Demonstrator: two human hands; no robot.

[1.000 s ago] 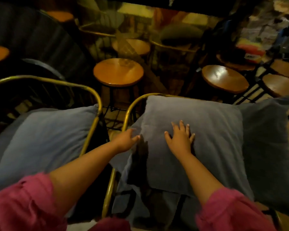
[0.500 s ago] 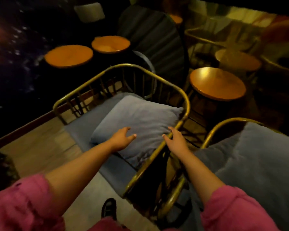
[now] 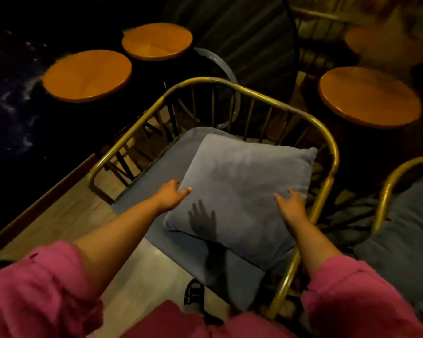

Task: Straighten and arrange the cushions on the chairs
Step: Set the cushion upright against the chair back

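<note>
A grey-blue square cushion (image 3: 244, 186) lies tilted in a brass-railed chair (image 3: 252, 92), on top of the chair's flat grey seat pad (image 3: 154, 172). My left hand (image 3: 170, 195) grips the cushion's left edge, thumb on top. My right hand (image 3: 291, 203) holds its right edge, close to the chair's right rail. The cushion's near edge sits slightly raised over the pad. A second brass chair (image 3: 386, 189) at the right edge holds another grey cushion (image 3: 408, 228), only partly in view.
Three round wooden tables stand around the chair: two at the back left (image 3: 87, 75) (image 3: 156, 40) and one at the right (image 3: 369, 96). A dark ribbed chair back (image 3: 244, 37) rises behind. Wooden floor (image 3: 66, 213) lies to the left; my shoe (image 3: 193, 292) is below the seat.
My view swung from the right chair to the left one. Both hands left the right cushion and now grip the left chair's cushion, the right hand moving off the rail.
</note>
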